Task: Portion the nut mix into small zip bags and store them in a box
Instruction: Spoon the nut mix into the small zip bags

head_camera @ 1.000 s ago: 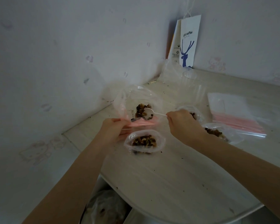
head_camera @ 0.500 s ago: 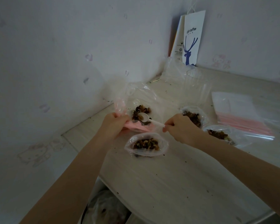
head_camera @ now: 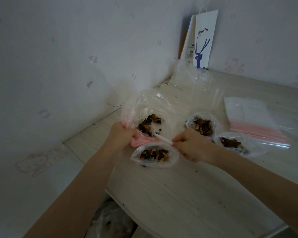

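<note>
A large clear bag with a pink zip edge lies open on the table, with a small heap of nut mix inside. My left hand grips the bag's pink rim. My right hand pinches the handle of a white plastic spoon, whose bowl sits in the nut mix. Three small open bags hold nuts: one right in front of my hands, one behind my right hand, one to its right.
A stack of unused zip bags with pink strips lies at the right. Crumpled clear plastic and a white paper coffee bag stand in the corner. The wall runs close on the left. A bin with plastic sits below the table's edge.
The spoon's bowl has dipped lower into the nut mix in the big bag, and my right hand has drawn slightly back toward me. My left hand keeps holding the rim.
</note>
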